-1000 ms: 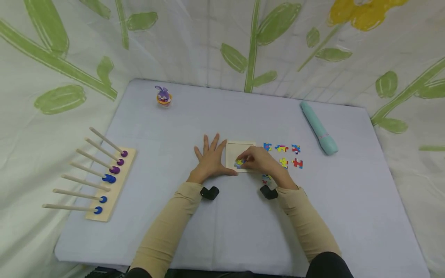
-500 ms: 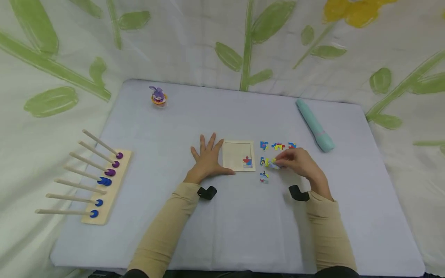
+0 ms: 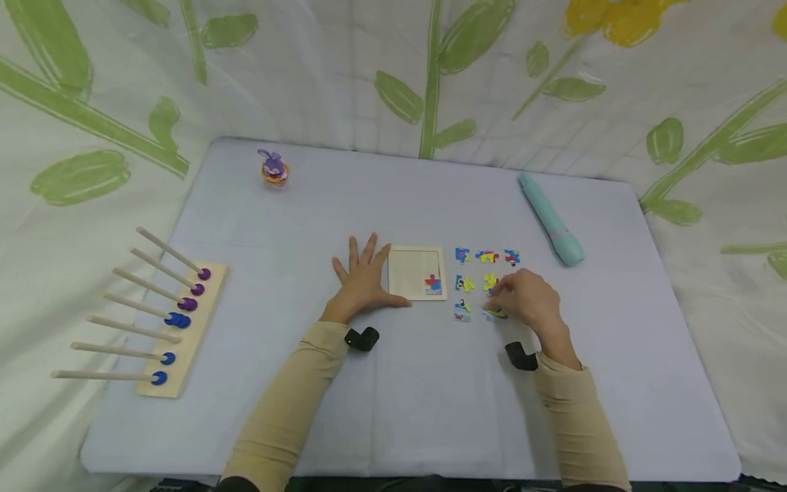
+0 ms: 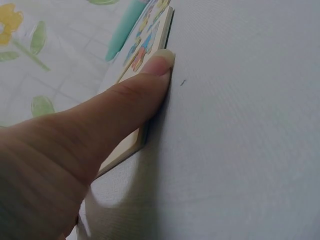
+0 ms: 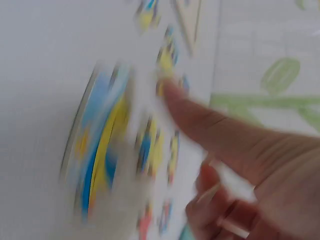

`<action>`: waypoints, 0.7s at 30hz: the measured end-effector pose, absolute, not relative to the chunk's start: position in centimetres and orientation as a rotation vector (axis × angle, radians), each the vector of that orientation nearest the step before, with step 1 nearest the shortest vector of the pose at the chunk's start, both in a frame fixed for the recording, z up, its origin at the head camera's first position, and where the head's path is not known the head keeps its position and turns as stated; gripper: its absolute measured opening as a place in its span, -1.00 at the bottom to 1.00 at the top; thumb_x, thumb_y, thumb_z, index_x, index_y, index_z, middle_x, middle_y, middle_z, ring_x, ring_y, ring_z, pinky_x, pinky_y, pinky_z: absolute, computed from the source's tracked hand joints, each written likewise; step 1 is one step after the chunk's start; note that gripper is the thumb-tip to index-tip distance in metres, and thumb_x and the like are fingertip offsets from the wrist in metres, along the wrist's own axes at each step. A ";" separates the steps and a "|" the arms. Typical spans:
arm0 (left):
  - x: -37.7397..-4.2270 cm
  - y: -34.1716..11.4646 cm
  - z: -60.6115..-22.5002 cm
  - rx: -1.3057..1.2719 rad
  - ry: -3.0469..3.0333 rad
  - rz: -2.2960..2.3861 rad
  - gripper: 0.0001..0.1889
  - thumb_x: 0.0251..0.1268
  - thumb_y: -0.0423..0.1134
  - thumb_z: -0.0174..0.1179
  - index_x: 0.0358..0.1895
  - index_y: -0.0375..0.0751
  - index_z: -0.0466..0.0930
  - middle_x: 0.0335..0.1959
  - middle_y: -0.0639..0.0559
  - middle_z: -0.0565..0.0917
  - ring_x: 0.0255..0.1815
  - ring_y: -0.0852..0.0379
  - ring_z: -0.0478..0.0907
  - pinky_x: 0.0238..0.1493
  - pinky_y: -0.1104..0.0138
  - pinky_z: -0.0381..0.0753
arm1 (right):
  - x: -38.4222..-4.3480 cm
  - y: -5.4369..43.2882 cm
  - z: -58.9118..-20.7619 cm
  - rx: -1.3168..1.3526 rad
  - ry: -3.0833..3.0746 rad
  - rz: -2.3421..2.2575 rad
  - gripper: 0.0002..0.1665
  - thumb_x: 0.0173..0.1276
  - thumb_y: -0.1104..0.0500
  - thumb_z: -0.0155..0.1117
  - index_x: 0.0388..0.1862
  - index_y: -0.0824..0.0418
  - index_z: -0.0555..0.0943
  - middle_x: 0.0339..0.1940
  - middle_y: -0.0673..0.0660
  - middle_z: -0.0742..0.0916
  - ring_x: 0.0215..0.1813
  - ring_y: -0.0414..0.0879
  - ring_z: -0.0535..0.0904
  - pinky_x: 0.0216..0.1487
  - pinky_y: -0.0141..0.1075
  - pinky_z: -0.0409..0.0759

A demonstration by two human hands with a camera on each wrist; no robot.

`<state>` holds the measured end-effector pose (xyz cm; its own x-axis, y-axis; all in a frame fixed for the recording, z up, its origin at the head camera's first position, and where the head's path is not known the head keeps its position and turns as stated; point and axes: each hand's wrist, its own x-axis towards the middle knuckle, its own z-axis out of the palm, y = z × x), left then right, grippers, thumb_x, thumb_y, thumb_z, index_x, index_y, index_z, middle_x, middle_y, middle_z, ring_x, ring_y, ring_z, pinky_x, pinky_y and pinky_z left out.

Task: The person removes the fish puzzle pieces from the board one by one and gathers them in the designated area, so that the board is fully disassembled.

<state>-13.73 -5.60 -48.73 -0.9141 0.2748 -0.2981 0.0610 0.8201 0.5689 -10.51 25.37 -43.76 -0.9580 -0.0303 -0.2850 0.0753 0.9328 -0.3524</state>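
My left hand lies spread at the left of a shallow wooden puzzle tray, its thumb along the front edge. In the left wrist view the thumb presses that edge. One red and blue jigsaw piece sits in the tray's front right corner. My right hand is over the front row of loose pieces, partly covering a yellow and blue jigsaw piece. In the right wrist view this piece is blurred and apart from the thumb; the other fingers are bent.
Several loose jigsaw pieces lie in rows right of the tray. A mint green cylindrical case is at the back right. A wooden peg board with beads stands left. A small purple rabbit toy sits at the back left.
My right hand has lifted the yellow and blue jigsaw piece from the tray, carried it right and let it go in the front row. The left hand stays at the tray.
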 end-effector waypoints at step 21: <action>-13.6 -5.9 -48.7 0.265 2.637 0.821 0.35 -0.15 0.28 0.61 0.70 -0.02 -0.04 0.77 -0.08 -0.32 0.72 -0.31 -0.66 0.51 -0.52 -0.50 | -13.5 17.5 -45.1 -0.175 2.673 -0.676 -0.62 0.29 0.10 0.53 0.07 0.14 0.77 0.01 0.13 0.82 0.02 0.03 0.70 -0.12 -0.21 0.67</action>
<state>-13.61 -5.85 -48.68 -0.9157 0.2819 -0.2865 0.0694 0.8129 0.5782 -13.54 17.47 -45.13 -0.9214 -0.2085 -0.3281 -0.0274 0.8768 -0.4801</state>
